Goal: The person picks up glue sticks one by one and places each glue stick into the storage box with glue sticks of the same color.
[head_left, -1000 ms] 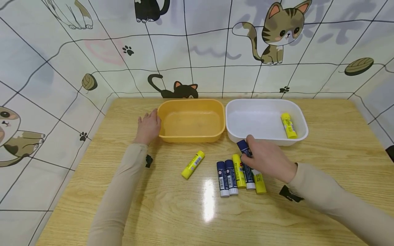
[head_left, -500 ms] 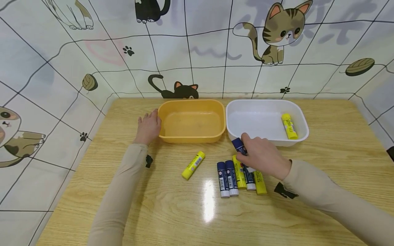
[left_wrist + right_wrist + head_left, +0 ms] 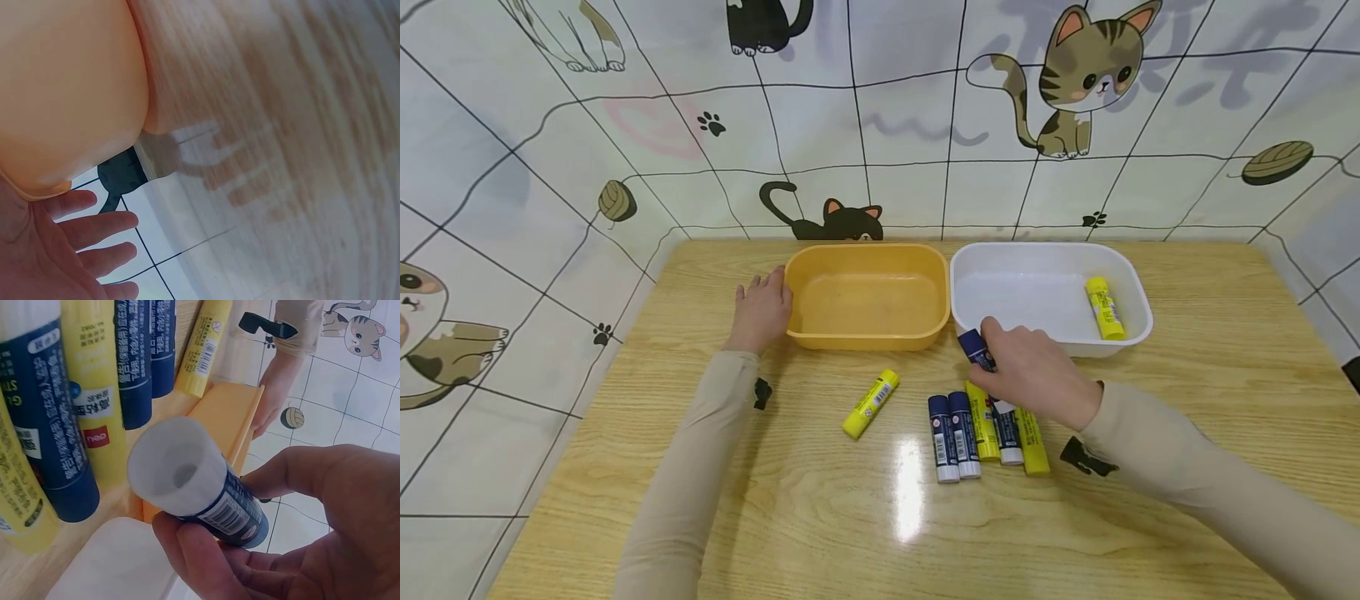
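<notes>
My right hand (image 3: 1037, 375) grips a blue glue stick (image 3: 234, 512) with a white end, raised above the row near the white tub's front edge. In the right wrist view the thumb and fingers wrap round its barrel. Below that hand several glue sticks lie side by side: two blue ones (image 3: 953, 435) at the left, a yellow one (image 3: 982, 425), another blue one (image 3: 1009, 437) and a yellow one (image 3: 1033, 446), the last two partly hidden. My left hand (image 3: 762, 312) touches the orange tub (image 3: 865, 341) at its left side, fingers extended (image 3: 103, 228).
The orange tub holds nothing. Beside it on the right stands a white tub (image 3: 1022, 292) with one yellow glue stick (image 3: 1105, 308) inside. Another yellow glue stick (image 3: 871, 404) lies alone on the wooden table (image 3: 820, 517). A cat-patterned wall covering (image 3: 910, 125) rises behind.
My right hand has moved left and slightly away from me with the blue glue stick, toward the gap between the tubs. The left hand has stayed at the orange tub.
</notes>
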Demonstrator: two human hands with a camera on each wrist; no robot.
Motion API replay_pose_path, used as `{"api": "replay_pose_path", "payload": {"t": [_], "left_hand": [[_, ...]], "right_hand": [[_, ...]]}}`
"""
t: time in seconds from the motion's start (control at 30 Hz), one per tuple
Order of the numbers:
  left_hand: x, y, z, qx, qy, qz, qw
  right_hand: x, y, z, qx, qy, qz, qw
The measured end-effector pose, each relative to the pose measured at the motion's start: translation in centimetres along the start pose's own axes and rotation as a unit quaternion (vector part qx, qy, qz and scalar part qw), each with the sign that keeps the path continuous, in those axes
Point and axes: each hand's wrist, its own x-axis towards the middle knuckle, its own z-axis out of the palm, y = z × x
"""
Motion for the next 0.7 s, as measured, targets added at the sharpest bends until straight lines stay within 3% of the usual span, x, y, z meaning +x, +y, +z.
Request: {"api": "replay_pose_path", "payload": {"t": [0.27,0.7], "left_hand": [[-0.1,0.1,0.0,-0.002,0.001,0.000,1.0000],[0.0,-0.1,0.1,-0.009,0.006,0.002,0.9999]], "right_hand": [[0.8,-0.3,-0.5,-0.001,0.013,-0.018,0.9998],[2.7,-1.3,-0.9,0.026,-0.001,-0.006,0.9997]]}}
